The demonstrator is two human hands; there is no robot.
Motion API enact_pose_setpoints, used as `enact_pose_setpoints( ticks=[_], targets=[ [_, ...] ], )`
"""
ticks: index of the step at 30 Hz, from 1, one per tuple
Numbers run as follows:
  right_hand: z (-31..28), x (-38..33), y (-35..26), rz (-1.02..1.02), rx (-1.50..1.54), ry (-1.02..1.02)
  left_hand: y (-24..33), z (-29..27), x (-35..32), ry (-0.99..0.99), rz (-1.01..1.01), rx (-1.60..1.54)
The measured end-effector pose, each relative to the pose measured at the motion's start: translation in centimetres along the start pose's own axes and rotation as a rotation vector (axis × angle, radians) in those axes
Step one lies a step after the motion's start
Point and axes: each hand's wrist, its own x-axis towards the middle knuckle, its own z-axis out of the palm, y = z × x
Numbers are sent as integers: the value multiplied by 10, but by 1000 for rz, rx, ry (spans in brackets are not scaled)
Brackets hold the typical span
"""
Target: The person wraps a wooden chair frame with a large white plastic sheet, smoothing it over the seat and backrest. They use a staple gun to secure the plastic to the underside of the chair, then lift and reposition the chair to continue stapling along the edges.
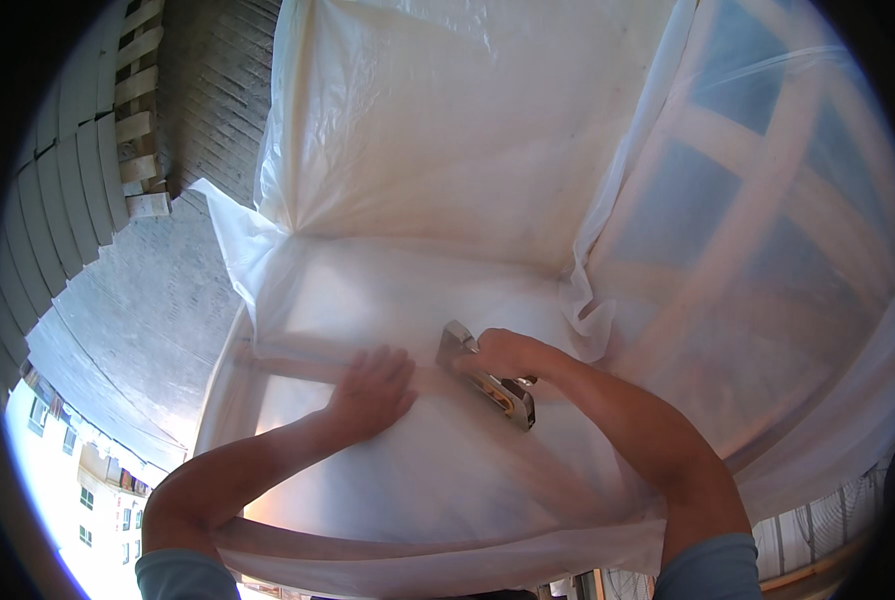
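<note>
Across the wooden frame [298, 352] I see a thin, translucent white plastic sheet [448, 150], crinkled and glossy, bunching into folds at the corners and showing pale crossed laths [758, 190] through it on the right. My left hand [373, 390] lies flat on the sheet, fingers spread and gripping nothing, pressing the film over a horizontal lath. Just beside it, my right hand [503, 352] is wrapped around a metal staple gun [488, 385], fingers curled tight on its handle. That tool is silvery and angular, its nose down against the sheet near the middle of the frame. Grey shingled wall [118, 330] curves off to the left.
</note>
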Motion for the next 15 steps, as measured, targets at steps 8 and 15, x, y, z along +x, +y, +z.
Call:
enact_pose_setpoints(
  ticks=[8, 15],
  targets=[
    [18, -4, 10, -2, 133, 161, 2, -14, 7, -99, -56, -53],
    [2, -23, 103, -149, 1180, 781, 5, -22, 13, -220, -145, -87]
  ],
)
